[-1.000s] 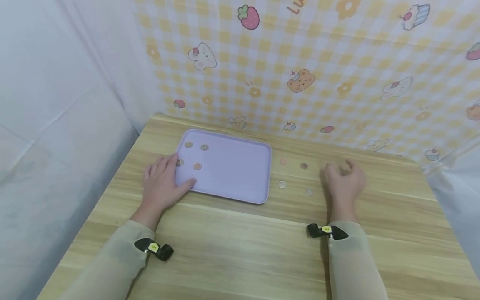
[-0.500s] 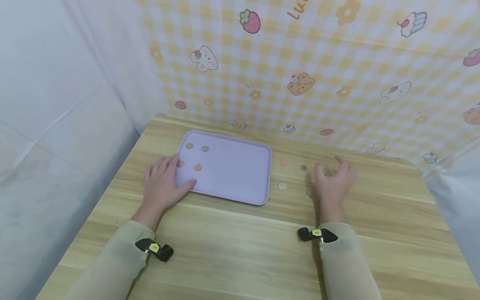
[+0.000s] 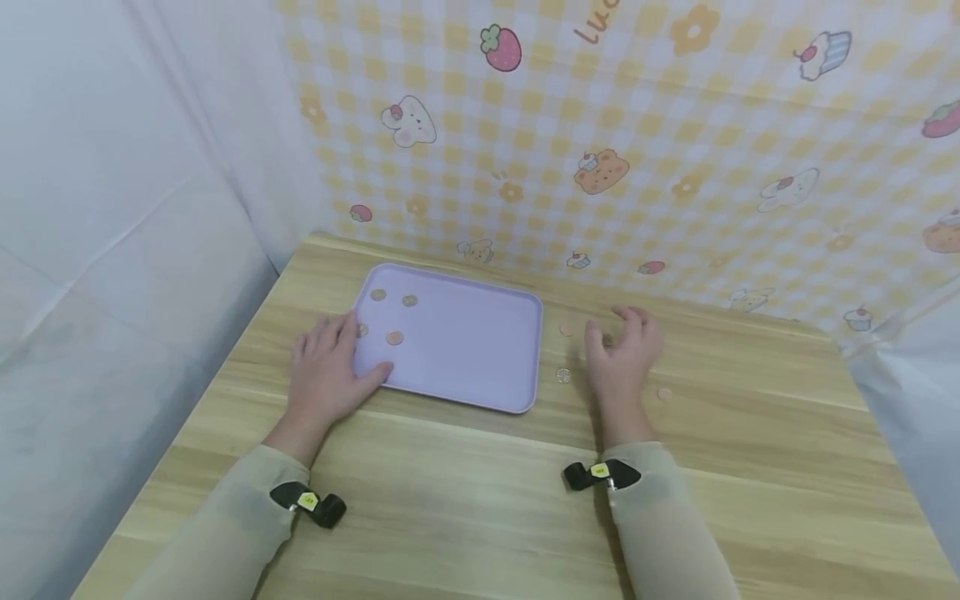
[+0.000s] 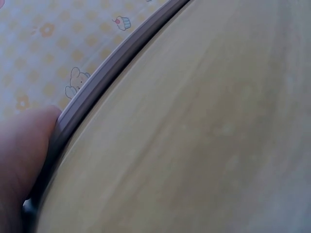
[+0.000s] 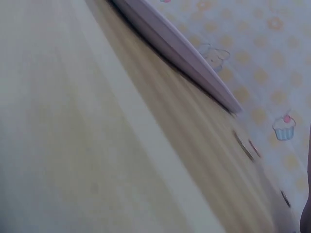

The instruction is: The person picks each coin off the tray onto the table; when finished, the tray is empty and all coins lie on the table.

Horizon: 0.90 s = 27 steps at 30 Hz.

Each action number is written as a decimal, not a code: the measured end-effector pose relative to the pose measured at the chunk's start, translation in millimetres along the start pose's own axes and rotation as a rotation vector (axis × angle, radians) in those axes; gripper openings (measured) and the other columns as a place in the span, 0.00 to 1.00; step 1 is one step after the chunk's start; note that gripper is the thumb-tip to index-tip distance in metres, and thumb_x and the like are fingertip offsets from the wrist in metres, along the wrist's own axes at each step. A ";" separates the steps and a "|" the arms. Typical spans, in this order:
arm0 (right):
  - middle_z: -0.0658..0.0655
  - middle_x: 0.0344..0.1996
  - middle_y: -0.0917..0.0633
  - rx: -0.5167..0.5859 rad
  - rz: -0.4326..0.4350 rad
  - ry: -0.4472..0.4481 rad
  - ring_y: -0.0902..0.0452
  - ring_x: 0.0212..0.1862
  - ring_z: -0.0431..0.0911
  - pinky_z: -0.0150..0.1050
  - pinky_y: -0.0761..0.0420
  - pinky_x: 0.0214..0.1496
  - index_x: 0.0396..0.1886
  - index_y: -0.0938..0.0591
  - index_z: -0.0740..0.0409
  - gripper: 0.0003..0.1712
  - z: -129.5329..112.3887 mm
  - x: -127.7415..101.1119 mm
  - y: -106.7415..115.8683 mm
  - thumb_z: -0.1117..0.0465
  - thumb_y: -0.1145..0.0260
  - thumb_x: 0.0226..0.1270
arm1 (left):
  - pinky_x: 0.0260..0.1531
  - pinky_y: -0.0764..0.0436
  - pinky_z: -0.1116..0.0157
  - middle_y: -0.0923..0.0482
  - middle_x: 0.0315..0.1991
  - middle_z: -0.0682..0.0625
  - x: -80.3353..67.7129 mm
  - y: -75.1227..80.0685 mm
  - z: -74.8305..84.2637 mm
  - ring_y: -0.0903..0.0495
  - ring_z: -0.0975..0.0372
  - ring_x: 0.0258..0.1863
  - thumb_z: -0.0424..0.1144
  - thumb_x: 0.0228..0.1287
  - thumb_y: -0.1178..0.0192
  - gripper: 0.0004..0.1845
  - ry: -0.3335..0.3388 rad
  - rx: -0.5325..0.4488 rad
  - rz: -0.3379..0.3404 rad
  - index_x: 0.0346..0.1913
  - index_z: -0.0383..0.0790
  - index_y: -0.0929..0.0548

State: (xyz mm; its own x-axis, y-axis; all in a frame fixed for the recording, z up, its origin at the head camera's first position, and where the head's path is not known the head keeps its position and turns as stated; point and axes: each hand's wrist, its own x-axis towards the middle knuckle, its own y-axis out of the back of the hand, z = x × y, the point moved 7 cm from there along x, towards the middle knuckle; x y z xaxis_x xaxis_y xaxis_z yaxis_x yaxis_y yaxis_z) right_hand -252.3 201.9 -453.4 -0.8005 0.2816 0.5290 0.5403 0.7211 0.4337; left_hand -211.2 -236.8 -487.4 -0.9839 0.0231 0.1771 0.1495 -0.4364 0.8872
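Observation:
My left hand (image 3: 326, 375) rests on the near left corner of a shallow lilac tray (image 3: 450, 383), fingers spread along its left rim and thumb laid over the near rim. Several coins lie in the tray's left part, among them a copper-coloured coin (image 3: 394, 337); one is partly covered by my fingers. My right hand (image 3: 624, 367) hovers low over the table, right of the tray, its thumb and fingers loosely bent and apart. A dark coin (image 3: 609, 340) shows in the gap between them. Left of this hand lie a silvery coin (image 3: 563, 376) and a pinkish coin (image 3: 566, 329).
Another coppery coin (image 3: 664, 393) lies right of my right hand. A wood-grain table (image 3: 465, 492) carries everything. Behind it hangs a yellow checked cloth (image 3: 510, 117) with cartoon prints, and a white curtain (image 3: 127, 208) is at the left. Each sleeve carries a small black wrist camera.
My right hand has moved left toward the tray, over the loose coins, uncovering the coppery coin at its right and covering a silvery one. My left hand and the tray stay in place.

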 end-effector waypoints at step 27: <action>0.68 0.58 0.18 -0.271 -0.070 0.341 0.26 0.60 0.65 0.64 0.32 0.66 0.56 0.13 0.60 0.28 -85.2 -24.6 -88.9 0.46 0.31 0.64 | 0.77 0.55 0.33 0.38 0.78 0.32 1.4 1.7 0.8 0.47 0.34 0.80 0.65 0.65 0.34 0.57 0.022 0.004 0.011 0.83 0.29 0.42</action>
State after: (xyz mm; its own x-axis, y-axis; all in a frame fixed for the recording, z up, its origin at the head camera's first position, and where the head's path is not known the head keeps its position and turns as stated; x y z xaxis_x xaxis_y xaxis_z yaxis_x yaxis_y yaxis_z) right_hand -258.5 77.0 -442.8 -0.7309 -0.0199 0.6822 0.5725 0.5263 0.6287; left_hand -212.3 -236.9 -485.3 -0.9841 -0.0016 0.1775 0.1607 -0.4331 0.8869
